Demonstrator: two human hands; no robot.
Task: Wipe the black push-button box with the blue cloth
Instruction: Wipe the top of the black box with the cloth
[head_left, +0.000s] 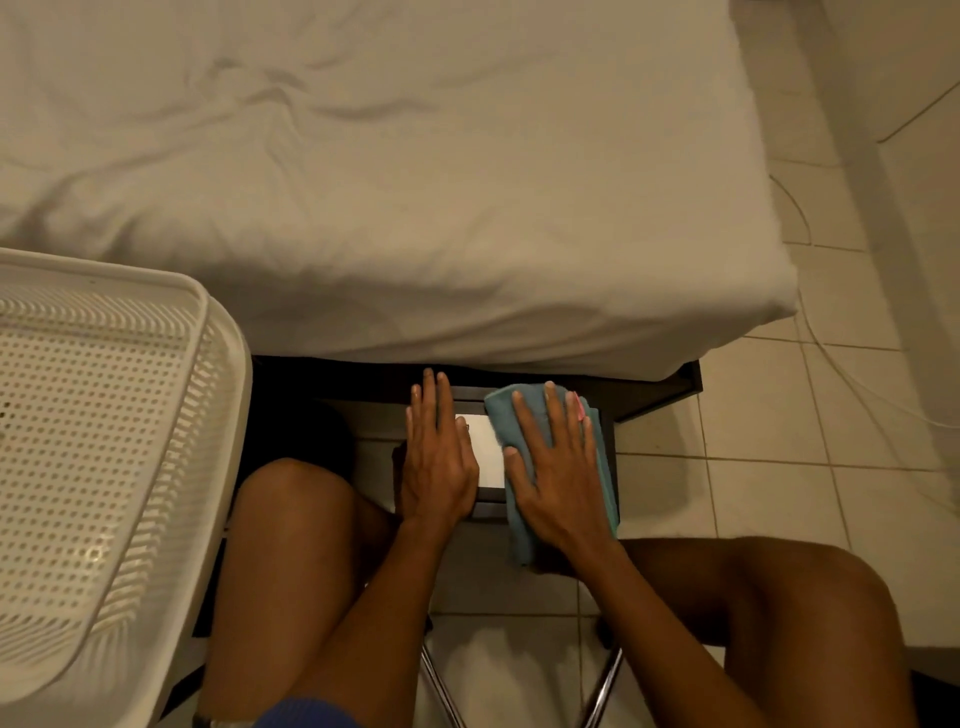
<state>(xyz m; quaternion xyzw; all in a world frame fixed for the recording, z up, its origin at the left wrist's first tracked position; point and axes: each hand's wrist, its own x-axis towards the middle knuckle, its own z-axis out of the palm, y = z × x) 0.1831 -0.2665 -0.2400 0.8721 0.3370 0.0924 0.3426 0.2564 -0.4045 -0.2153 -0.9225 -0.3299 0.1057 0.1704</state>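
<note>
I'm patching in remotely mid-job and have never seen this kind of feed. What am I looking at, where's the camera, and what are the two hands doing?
There is no machine here: a seated person works with bare hands. The single picture comes from a wide-angle camera worn on the head, looking down past the knees.

The left hand lies flat, fingers straight, on the left side of a black box that sits low in front of the person, steadying it. A white patch on the box's top shows between the hands; I cannot make out any buttons.

The right hand presses a folded blue cloth flat onto the right side of the box, palm down, not gripping it.

Beyond lies a bed with a rumpled white sheet. On the left is a white perforated basket. The floor is pale tile.
</note>
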